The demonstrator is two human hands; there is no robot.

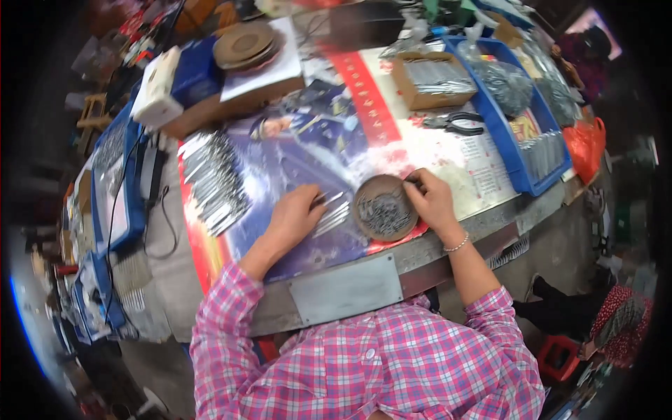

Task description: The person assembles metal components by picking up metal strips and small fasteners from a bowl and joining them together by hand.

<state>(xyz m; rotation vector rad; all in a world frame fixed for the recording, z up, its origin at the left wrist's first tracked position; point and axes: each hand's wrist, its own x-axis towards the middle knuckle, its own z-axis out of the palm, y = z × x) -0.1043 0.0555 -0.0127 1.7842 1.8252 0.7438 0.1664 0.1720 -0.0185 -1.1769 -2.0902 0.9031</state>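
My left hand (297,213) rests on a glossy printed paper sheet (308,150); shiny metal pins (334,215) lie beside it. My right hand (434,203) touches a dull brown dish (364,192) of metal pins.

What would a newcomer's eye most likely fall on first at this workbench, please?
Probably the round brown dish heaped with small metal pins near the bench's front edge, with the right hand at its far rim. Just left of it, the left hand rests on a short row of metal pins laid on the colourful poster. Farther left lies a large fan of metal strips, and blue trays of parts line the right side.
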